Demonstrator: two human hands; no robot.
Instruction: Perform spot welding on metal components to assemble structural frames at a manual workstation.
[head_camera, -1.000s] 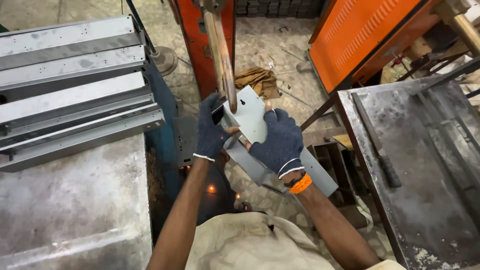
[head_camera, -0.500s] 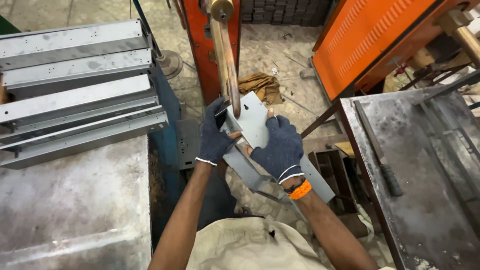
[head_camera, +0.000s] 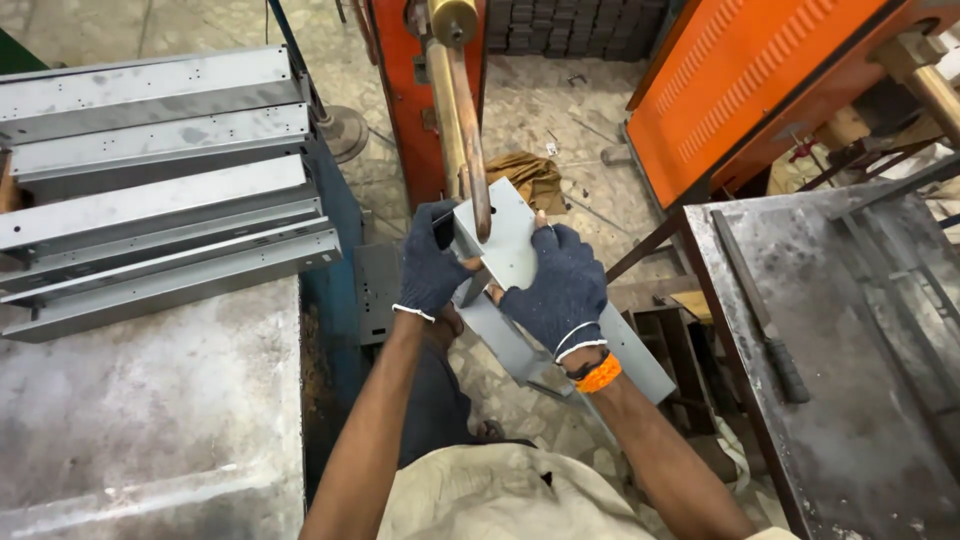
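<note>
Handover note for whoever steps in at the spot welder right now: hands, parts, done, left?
Left hand: gloved, gripping the left edge of the bent sheet-metal bracket.
Right hand: gloved, gripping its right side.
Bracket's upper flap sits under the copper electrode arm.
Done: part positioned at the tip.
Left: whether any weld is made cannot be told.
Stacked steel channels lie on the left bench.

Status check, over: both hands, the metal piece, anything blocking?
Left hand and right hand, dark gloves, both grip the bent grey sheet-metal bracket. Copper welder arm tip on bracket's top face. Nothing else in the way.
</note>
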